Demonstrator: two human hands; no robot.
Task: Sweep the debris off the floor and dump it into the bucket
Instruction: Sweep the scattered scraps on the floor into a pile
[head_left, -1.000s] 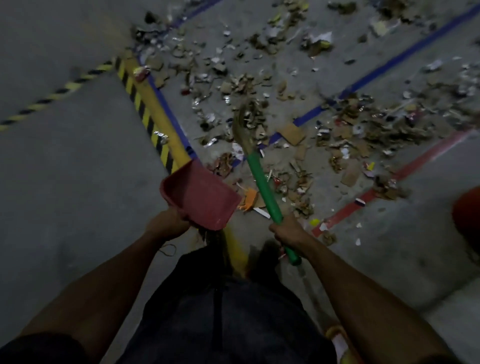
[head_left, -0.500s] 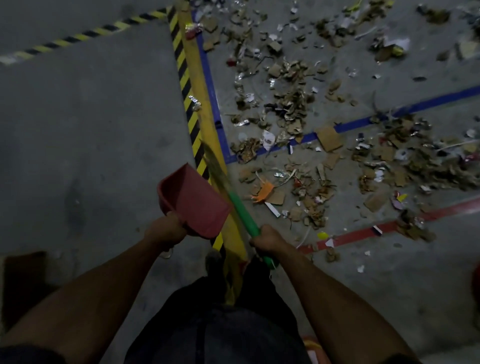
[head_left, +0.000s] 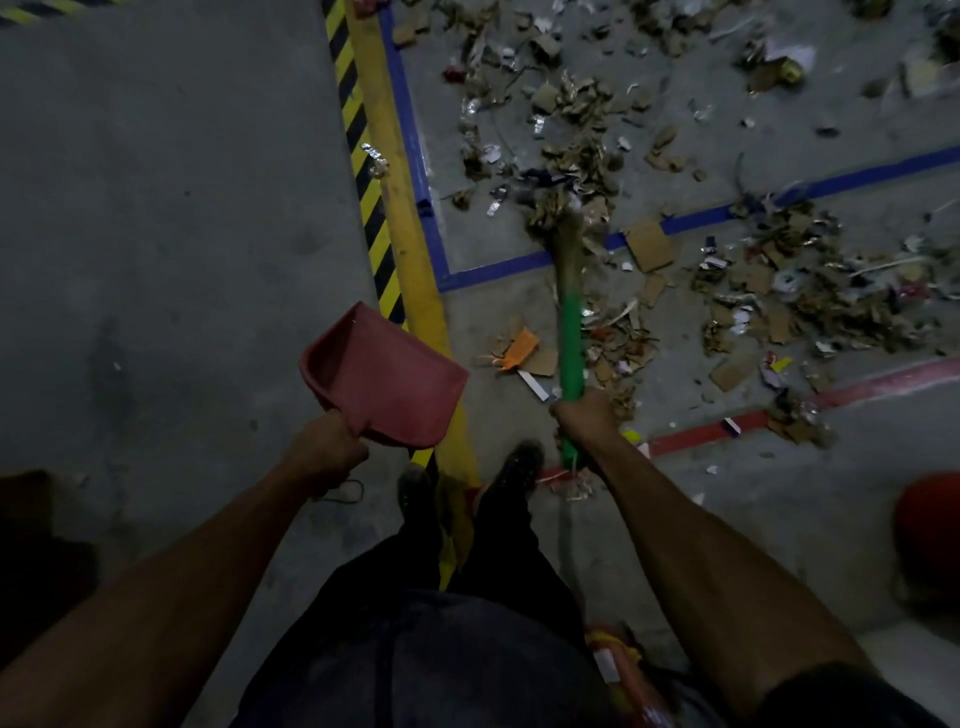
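My left hand (head_left: 324, 449) grips the handle of a red dustpan (head_left: 382, 371), held above the floor over the yellow line, its mouth facing away from me. My right hand (head_left: 584, 418) grips the green handle of a short broom (head_left: 570, 338). Its straw head (head_left: 563, 228) reaches into the debris (head_left: 566, 150), cardboard scraps, foil and paper spread over the grey concrete ahead and to the right. A red rounded object at the right edge may be the bucket (head_left: 927, 540); only part of it shows.
A yellow line with black-yellow hazard stripes (head_left: 387, 208) runs away from me, with blue tape (head_left: 701, 218) and red tape (head_left: 857, 387) lines crossing the littered area. My feet (head_left: 467, 478) stand by the yellow line. Bare concrete lies to the left.
The broom has swung from the left, over the yellow line, to point forward into the debris. The view has shifted so the yellow line stands more upright. The dustpan stays in my left hand.
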